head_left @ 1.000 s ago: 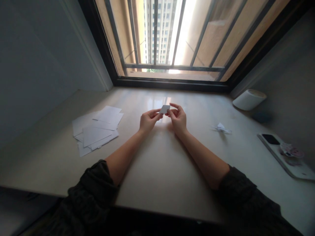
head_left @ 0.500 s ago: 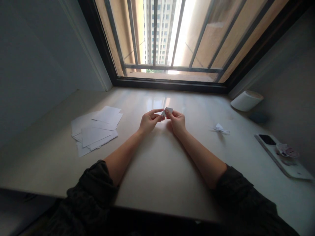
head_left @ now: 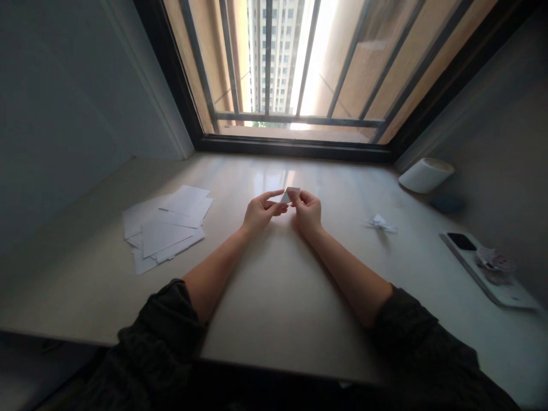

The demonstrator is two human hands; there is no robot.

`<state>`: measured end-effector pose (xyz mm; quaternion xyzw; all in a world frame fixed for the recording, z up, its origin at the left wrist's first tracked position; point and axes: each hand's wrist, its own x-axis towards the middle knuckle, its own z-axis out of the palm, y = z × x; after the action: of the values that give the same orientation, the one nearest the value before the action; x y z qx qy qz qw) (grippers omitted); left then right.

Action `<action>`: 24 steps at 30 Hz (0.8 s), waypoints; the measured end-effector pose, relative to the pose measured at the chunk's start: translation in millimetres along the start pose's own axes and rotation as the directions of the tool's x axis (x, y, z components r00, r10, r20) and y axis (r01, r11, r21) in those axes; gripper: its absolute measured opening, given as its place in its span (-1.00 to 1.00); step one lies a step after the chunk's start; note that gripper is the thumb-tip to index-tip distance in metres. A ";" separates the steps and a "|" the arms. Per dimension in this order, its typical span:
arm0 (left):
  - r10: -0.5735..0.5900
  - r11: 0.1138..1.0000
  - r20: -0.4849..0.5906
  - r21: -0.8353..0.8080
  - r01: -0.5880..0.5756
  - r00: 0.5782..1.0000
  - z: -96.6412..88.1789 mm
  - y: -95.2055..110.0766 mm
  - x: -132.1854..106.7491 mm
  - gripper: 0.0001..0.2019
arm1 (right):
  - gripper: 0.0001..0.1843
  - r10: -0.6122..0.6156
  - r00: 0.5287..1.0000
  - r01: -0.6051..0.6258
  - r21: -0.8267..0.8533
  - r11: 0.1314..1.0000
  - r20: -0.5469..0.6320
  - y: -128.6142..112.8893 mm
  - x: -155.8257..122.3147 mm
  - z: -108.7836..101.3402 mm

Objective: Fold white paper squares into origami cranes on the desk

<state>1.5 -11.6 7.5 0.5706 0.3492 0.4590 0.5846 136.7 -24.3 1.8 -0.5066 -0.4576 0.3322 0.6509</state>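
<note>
A small folded piece of white paper (head_left: 287,196) is held up between my two hands, over the middle of the pale tabletop. My left hand (head_left: 258,212) pinches its lower left part between thumb and fingers, the index finger stretched along its upper side. On the other side my right hand (head_left: 309,211) grips the paper with the thumb lying on its face. Fingertips cover part of the paper, so its full shape is hidden.
Loose white paper sheets (head_left: 166,228) overlap on the left. To the right lies a folded white paper figure (head_left: 379,224). Farther right are a phone (head_left: 483,271) with a round attachment and a white cylindrical object (head_left: 426,175). A barred window (head_left: 295,145) closes off the back.
The paper has turned slightly between the fingers, and less of it shows beside the left index finger. Both hands stay in nearly the same place.
</note>
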 end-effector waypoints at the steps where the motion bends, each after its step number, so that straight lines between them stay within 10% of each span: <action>1: 0.006 1.000 -0.012 0.000 -0.006 1.000 -0.5 -0.2 0.2 -0.41 | -0.60 -0.018 1.000 0.018 -0.028 0.999 0.000 0.3 0.8 -1.0; 14: 0.062 0.994 -0.142 0.100 -0.048 0.988 -4.2 -3.2 3.6 -0.65 | -0.62 -0.262 0.935 0.321 -0.262 0.910 0.237 10.7 1.0 -4.7; 24: 0.041 0.998 -0.277 -0.035 -0.052 0.960 -3.4 -1.6 4.5 -0.73 | -0.59 -0.164 0.976 0.192 -0.211 0.958 0.144 3.0 -2.2 -4.4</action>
<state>0.0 -6.2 6.0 0.4967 0.4042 0.5549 0.5311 140.1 -27.1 -2.0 -0.5113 -0.5758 0.2497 0.5871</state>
